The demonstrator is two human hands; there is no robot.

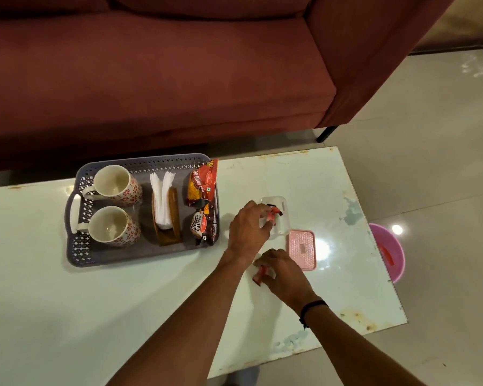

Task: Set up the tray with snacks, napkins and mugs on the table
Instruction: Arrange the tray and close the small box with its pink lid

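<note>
A grey perforated tray [140,253] sits on the white table [123,302]. It holds two floral mugs [115,185] [110,227], a wooden napkin holder with white napkins [165,210] and two red snack packets [202,182] [204,228]. To the right of the tray stands a clear plastic box [280,207] with small red wrapped pieces inside. My left hand [248,227] reaches into the box and pinches a red wrapped piece [272,214]. My right hand [282,270] rests on the table and grips another red wrapped piece [260,274].
The box's pink lid [302,249] lies on the table just right of my hands. A maroon sofa [151,79] runs behind the table. A pink bucket [389,252] stands on the tiled floor past the table's right edge.
</note>
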